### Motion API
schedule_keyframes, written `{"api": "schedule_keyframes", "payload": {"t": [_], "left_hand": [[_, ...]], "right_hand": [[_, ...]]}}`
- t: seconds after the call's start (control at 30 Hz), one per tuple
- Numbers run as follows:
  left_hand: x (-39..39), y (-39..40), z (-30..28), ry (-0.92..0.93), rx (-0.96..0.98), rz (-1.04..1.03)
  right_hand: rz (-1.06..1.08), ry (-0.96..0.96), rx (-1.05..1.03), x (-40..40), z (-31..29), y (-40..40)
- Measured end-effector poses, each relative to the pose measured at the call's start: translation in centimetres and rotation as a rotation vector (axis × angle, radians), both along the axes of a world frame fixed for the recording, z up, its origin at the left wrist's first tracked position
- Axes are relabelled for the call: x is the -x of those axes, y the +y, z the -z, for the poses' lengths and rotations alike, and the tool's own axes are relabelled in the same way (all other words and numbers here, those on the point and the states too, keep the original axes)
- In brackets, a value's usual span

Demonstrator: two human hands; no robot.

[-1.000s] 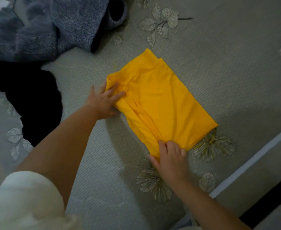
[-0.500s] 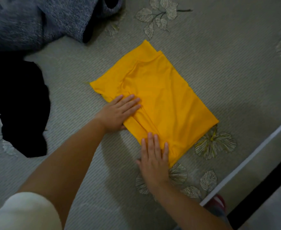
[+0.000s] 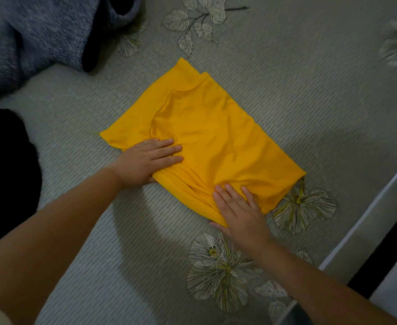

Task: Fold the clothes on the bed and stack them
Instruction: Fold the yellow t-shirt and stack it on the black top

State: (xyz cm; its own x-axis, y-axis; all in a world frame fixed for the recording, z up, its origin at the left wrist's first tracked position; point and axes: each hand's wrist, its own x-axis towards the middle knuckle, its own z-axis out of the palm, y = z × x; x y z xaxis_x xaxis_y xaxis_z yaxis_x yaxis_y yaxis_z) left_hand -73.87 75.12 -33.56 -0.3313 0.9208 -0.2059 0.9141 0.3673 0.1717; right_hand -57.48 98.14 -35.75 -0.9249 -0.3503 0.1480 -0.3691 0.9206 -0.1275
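Bed (image 3: 310, 73), blue knit (image 3: 40, 38), black garment (image 3: 7, 165) beside yellow cloth (image 3: 216, 137)

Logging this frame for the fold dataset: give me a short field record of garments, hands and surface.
item in work: yellow garment, folded, lying flat
left hand: flat, pressing its near-left edge
right hand: flat, pressing its near corner
unfolded: grey-blue knit garment, black garment, both far left
surface: bedsheet, leaf print

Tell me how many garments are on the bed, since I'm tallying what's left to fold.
3. A yellow garment lies folded mid-bed under both hands, a blue-grey knit sits far left, a black garment at the left edge. More may lie outside the view.
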Motion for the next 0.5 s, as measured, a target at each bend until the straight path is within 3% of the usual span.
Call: {"api": "schedule_keyframes", "payload": {"t": [0.1, 0.2, 0.33, 0.43, 0.5], "left_hand": [[0.0, 0.1, -0.7, 0.021, 0.0, 0.025], [-0.3, 0.1, -1.9, 0.023, -0.072, 0.036], [-1.7, 0.3, -4.0, -0.092, -0.217, -0.108], [-3.4, 1.5, -5.6, -0.136, -0.289, -0.195], [-3.9, 2.7, -6.6, -0.244, -0.33, -0.426]], "right_hand": [[-0.126, -0.067, 0.098, 1.3, -0.8, 1.2], [-0.141, -0.273, 0.331, 2.7, -2.2, 2.2], [0.251, -0.742, 0.826, 4.5, -4.5, 4.2], [0.368, -0.803, 0.999, 5.5, -5.3, 6.6], [0.397, -0.825, 1.087, 6.0, -6.3, 7.5]]}}
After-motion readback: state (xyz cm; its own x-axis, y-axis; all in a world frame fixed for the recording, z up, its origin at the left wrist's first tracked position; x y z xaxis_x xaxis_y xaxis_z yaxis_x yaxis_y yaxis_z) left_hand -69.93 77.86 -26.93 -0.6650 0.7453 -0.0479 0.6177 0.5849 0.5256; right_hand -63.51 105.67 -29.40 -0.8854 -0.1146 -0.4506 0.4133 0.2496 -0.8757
